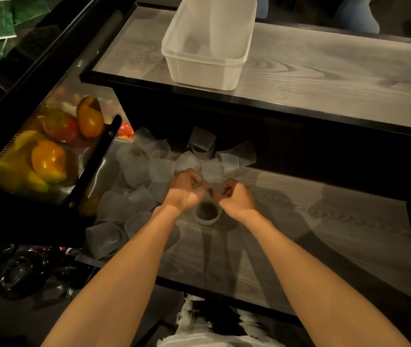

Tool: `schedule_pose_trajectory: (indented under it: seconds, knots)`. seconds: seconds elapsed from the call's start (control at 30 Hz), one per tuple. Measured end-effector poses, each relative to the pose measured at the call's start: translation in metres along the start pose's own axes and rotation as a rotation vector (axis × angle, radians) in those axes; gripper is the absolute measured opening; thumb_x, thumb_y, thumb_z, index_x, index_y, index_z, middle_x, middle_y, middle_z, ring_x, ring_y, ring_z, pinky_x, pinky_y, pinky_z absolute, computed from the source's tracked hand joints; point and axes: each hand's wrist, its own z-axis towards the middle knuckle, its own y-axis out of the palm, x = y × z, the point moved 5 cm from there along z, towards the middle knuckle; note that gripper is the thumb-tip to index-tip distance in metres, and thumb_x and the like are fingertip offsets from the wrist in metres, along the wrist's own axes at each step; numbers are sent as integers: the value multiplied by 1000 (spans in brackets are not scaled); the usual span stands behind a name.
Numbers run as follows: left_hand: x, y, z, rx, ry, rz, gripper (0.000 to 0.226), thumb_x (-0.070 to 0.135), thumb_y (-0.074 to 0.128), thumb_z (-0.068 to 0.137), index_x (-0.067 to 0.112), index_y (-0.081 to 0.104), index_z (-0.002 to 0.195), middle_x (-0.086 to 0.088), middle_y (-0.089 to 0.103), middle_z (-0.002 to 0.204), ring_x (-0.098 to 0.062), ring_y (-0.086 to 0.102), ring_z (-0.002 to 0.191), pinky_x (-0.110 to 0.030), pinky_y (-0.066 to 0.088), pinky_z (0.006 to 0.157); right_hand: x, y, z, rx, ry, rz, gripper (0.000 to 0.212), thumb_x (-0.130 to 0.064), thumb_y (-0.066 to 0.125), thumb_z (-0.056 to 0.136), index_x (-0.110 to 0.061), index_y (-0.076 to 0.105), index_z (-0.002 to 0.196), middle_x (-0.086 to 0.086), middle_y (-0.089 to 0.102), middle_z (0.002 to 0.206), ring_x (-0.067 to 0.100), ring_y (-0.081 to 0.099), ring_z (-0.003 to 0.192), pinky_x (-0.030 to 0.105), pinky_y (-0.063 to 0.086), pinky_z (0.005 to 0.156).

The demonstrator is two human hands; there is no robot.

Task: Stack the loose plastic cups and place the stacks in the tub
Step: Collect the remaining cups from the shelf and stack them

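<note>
Several loose translucent plastic cups (134, 169) lie in a heap on the lower shelf, left of centre and toward the back. My left hand (187, 187) and my right hand (234, 195) are side by side with fingers curled, pinching a ribbed cup (212, 174) between them at the edge of the heap. Just below my wrists one cup (207, 215) stands upright, mouth up. The white plastic tub (204, 58) sits on the upper shelf, straight beyond my hands, with some translucent shapes inside that I cannot make out.
The lower wood-grain shelf (299, 221) is bare to the right of my hands. A perforated basket of fruit (49, 156) hangs at the left. The upper shelf's black front edge (274, 108) overhangs the back cups. Dark objects lie on the floor at the lower left.
</note>
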Motion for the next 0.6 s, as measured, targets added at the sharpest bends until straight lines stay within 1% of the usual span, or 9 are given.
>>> schedule_pose_trajectory:
  seconds: [0.07, 0.13, 0.2, 0.27, 0.33, 0.4, 0.47, 0.53, 0.6]
  knots:
    - [10, -1, 6, 45, -67, -94, 7, 20, 64, 94, 21, 65, 101, 8, 64, 90, -15, 63, 90, -23, 47, 83, -3, -5, 7, 38, 11, 61, 16, -36, 66, 96, -21, 60, 96, -2, 62, 87, 15, 58, 78, 26, 39, 59]
    - [14, 1, 12, 33, -99, -137, 17, 17, 60, 97, 16, 65, 113, 8, 61, 95, -14, 60, 97, -22, 45, 88, -3, -4, 14, 16, 27, 82, 19, -30, 61, 100, -21, 60, 117, 0, 63, 104, 20, 61, 94, 28, 46, 71]
    - [16, 5, 16, 11, -131, -142, 17, 20, 58, 97, 14, 63, 112, 7, 61, 93, -15, 59, 95, -26, 46, 87, -4, -1, 20, -50, 46, 100, 36, -23, 57, 101, -19, 54, 136, 4, 64, 113, 27, 63, 107, 38, 53, 89]
    - [18, 10, 21, -33, -136, -109, 16, 26, 58, 96, 14, 61, 105, -2, 66, 96, -21, 62, 94, -33, 51, 86, -6, 2, 25, -113, 62, 123, 47, -18, 54, 101, -20, 46, 148, 5, 64, 111, 31, 64, 113, 42, 53, 98]
    - [17, 14, 24, -72, -150, -127, 17, 29, 59, 95, 18, 60, 108, -4, 68, 104, -24, 64, 100, -38, 53, 93, -10, 4, 28, -161, 83, 141, 49, -15, 53, 101, -20, 46, 149, 7, 67, 112, 30, 64, 113, 41, 53, 100]
    - [16, 17, 26, -83, -155, -146, 23, 28, 61, 95, 20, 58, 117, -2, 67, 109, -23, 64, 105, -39, 53, 97, -13, 7, 31, -164, 86, 136, 48, -14, 53, 101, -18, 48, 148, 10, 68, 123, 29, 65, 115, 41, 54, 100]
    - [17, 16, 25, -62, -154, -181, 20, 24, 64, 94, 21, 56, 112, 0, 65, 106, -22, 64, 104, -38, 53, 98, -13, 8, 31, -123, 86, 120, 46, -17, 53, 100, -16, 51, 146, 11, 68, 128, 30, 66, 113, 43, 55, 99]
    - [16, 15, 24, -54, -150, -218, 20, 20, 68, 91, 19, 54, 105, -1, 62, 97, -23, 65, 101, -38, 54, 95, -15, 6, 33, -73, 57, 116, 36, -18, 55, 99, -16, 61, 135, 11, 72, 118, 30, 69, 106, 44, 57, 94]
    - [15, 11, 23, -53, -148, -212, 34, 28, 75, 85, 22, 53, 110, 1, 61, 99, -23, 65, 104, -39, 55, 96, -21, 3, 30, -53, 19, 139, 25, -14, 54, 100, -16, 69, 120, 7, 73, 103, 26, 69, 96, 37, 57, 83]
